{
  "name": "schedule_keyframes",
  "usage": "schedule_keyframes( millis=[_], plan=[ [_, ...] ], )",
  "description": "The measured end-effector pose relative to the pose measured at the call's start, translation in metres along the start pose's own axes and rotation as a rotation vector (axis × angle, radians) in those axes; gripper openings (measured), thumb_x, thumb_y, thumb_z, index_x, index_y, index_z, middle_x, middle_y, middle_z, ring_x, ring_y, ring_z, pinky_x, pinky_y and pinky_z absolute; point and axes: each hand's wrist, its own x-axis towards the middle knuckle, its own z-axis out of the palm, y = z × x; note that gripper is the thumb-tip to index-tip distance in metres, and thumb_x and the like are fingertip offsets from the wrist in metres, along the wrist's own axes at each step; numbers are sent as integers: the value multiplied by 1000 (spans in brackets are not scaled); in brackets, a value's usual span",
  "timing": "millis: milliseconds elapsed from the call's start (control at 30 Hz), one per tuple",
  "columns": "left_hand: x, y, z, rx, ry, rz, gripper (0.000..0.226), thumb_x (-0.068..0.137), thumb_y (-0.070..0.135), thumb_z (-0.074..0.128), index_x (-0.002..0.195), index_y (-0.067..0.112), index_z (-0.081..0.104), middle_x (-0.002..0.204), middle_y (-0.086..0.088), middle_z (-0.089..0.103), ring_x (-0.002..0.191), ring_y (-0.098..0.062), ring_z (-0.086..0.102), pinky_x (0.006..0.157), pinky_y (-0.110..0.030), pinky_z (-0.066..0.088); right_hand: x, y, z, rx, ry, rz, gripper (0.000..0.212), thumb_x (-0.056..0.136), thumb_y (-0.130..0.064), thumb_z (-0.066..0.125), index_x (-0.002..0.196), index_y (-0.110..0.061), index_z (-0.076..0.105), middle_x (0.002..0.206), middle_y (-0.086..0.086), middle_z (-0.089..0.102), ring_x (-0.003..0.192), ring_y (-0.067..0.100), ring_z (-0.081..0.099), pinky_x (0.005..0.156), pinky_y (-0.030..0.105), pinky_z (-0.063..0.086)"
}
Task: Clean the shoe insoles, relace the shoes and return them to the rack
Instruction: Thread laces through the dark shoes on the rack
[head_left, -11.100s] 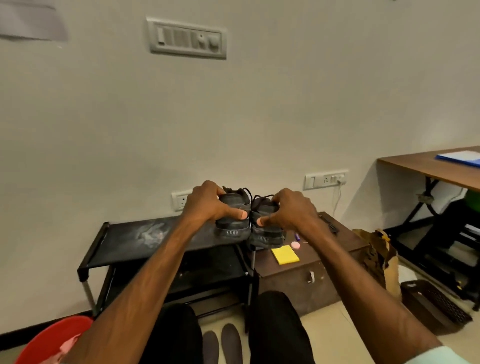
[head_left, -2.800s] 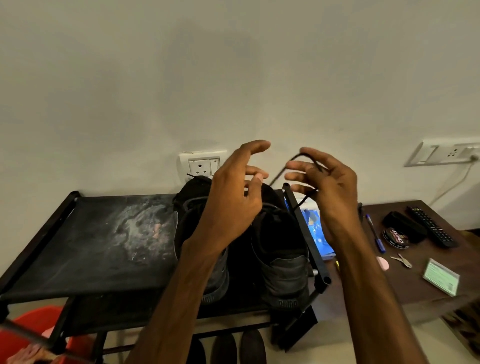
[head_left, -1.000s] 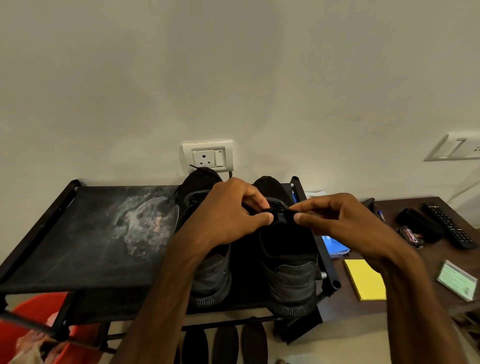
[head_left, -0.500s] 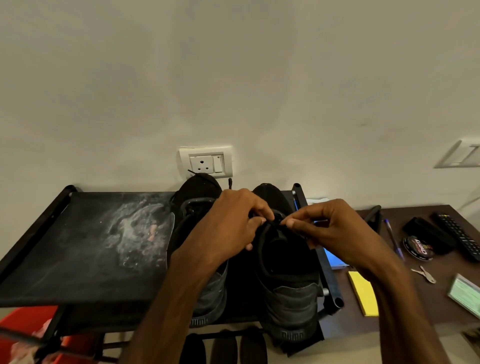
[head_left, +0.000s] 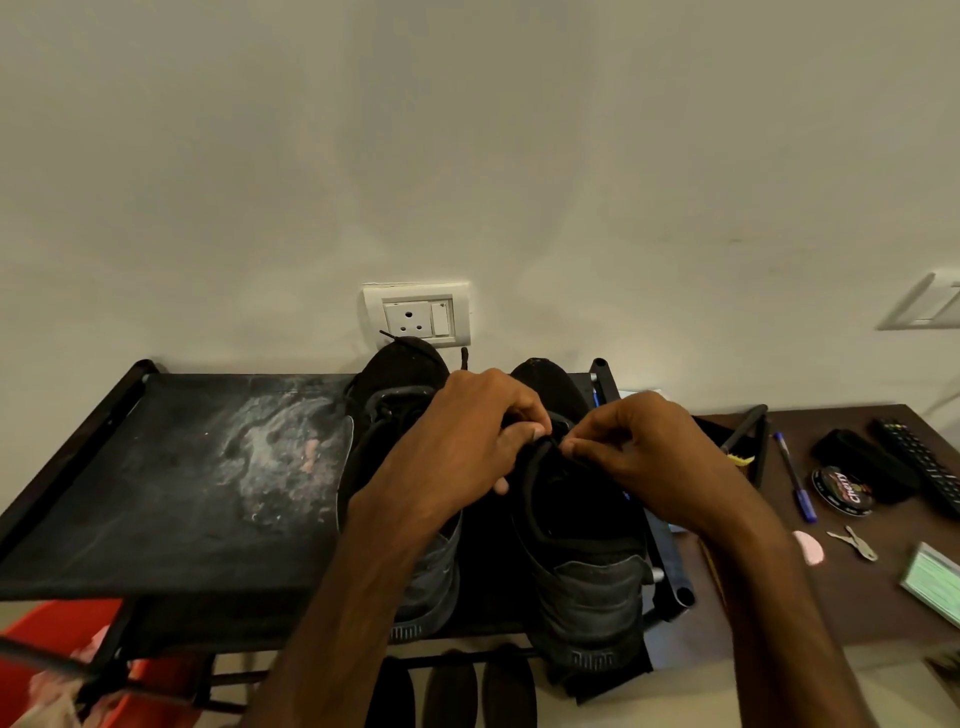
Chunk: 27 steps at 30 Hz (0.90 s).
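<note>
Your black left shoe (head_left: 400, 395) and right shoe (head_left: 582, 525) stand side by side on the dusty rack (head_left: 156, 493), toes at 12 o'clock, heels toward you. Dark insoles (head_left: 449, 691) lie below at 6 o'clock.

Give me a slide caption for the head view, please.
Left hand and right hand pinch the lace of one black shoe atop the rack.

A left-hand shoe (head_left: 400, 387) and a right-hand shoe (head_left: 584, 556), both black, are sitting side by side on the dusty rack (head_left: 156, 509), heels toward the camera; the left hand (head_left: 462, 447) and right hand (head_left: 652, 457) are meeting over the right-hand shoe, each pinching its lace (head_left: 548, 442); dark insoles (head_left: 451, 691) are lying below; a pen (head_left: 792, 475), polish tin (head_left: 841, 491) and keys (head_left: 854, 543) are lying on the brown table (head_left: 857, 608).
</note>
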Motion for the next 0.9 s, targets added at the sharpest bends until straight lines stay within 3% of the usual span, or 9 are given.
schedule_keyframes(
  millis=[133,267,400,533,633,767,900],
  plan=[
    [-3,-1,-1,-14,10,0,16,100,24,62,110,23,75,71,20,60,48,-3,65,56,-10,50,-4,5,-2,63,84,3,16,100,-25,63,97,-22,78,86,-9,75,84,6,69,81,35,60],
    [-1,1,3,-13,11,-14,14,100,25,62,108,24,74,87,14,68,51,-4,66,55,-11,50,-15,8,-9,330,33,50,20,103,-18,56,101,-17,76,88,-5,76,84,7,72,72,23,56],
    [1,5,6,74,28,-14,10,100,24,62,102,23,72,85,16,64,66,3,61,87,-24,55,-17,9,-8,414,-20,59,21,104,-16,55,103,-13,75,91,1,77,88,12,73,74,23,58],
    [3,8,11,202,22,-49,12,101,15,56,106,19,65,112,3,62,100,-15,61,94,-35,51,-15,11,-10,520,9,77,23,105,-15,52,106,-12,75,92,9,75,86,15,72,68,20,56],
    [3,11,13,226,13,-63,14,100,12,54,112,16,61,117,0,57,103,-19,60,92,-35,51,-10,13,-7,422,30,26,22,104,-15,55,108,-20,77,89,11,74,84,22,72,68,26,59],
    [3,12,11,235,5,-69,11,101,11,52,109,12,58,116,-3,57,99,-20,60,88,-32,51,-3,15,-2,274,24,-27,19,97,-16,66,105,-27,80,93,-2,78,90,16,75,84,43,63],
    [3,12,12,215,21,-69,11,102,12,52,112,12,55,116,-3,58,100,-19,59,87,-31,50,-1,15,-2,235,39,-38,17,94,-15,70,103,-25,81,92,-7,79,86,10,74,83,39,63]
  ],
)
